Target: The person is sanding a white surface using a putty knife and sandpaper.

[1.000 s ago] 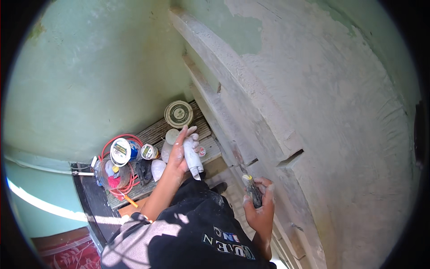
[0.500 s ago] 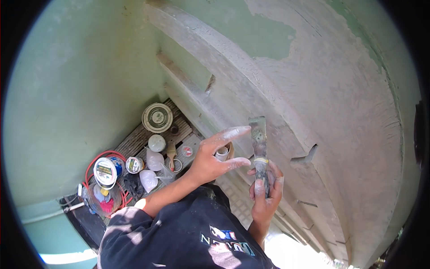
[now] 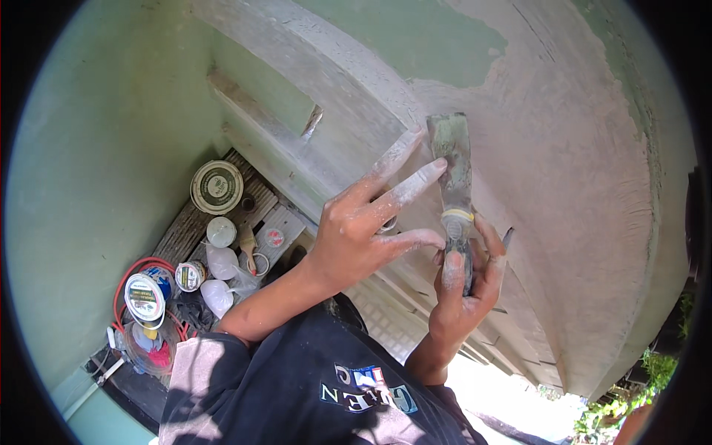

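Holding one scraper (image 3: 456, 194) in your right hand (image 3: 454, 311), the nearer hand | its long side points away from you, blade (image 3: 449, 141) first | your left hand (image 3: 345, 237), just left, spreads its fingers, seems to touch it; can't tell if it grips one roll (image 3: 391, 222) | one brush (image 3: 247, 241), two bags (image 3: 222, 263), farther left

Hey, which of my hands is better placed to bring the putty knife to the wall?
Probably your right hand: it grips the putty knife by its handle. Your left hand has its fingers spread at the blade, not around the handle.
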{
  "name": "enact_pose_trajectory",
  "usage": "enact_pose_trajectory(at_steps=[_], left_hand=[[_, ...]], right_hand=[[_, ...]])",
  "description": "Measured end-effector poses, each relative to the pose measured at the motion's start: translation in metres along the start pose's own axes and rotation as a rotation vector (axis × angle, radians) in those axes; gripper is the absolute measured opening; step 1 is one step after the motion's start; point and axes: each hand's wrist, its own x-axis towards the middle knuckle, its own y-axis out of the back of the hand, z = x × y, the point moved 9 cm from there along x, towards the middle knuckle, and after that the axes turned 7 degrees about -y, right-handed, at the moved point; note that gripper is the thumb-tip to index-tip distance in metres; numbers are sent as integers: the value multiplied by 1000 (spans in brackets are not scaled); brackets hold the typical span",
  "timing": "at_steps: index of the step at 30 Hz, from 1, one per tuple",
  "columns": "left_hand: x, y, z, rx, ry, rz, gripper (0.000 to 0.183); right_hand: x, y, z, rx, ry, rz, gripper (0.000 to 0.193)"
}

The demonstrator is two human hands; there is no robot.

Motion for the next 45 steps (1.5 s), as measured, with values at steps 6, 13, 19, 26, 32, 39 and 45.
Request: enact_pose_trajectory(at_steps=[6,13,19,26,32,39,45], left_hand=[[17,-12,-4,25,-48,-160,84],[19,-15,-12,87,-148,-107,90],[25,-14,-10,83,-122,-168,95],[33,-13,-11,46,-24,-248,92],[36,-14,-12,30,-18,-271,92],[43,-11,-15,5,16,-337,93],[62,8,-15,59,-3,-256,95]], right_hand=[[17,0,2,7,24,18,46],[18,-2,13,52,32,29,45],[18,-3,16,66,38,33,43],[15,-6,14,56,3,63,41],[12,-7,12,20,13,128,37],[11,-10,9,-62,175,198,44],[39,-29,-5,24,155,154,40]])
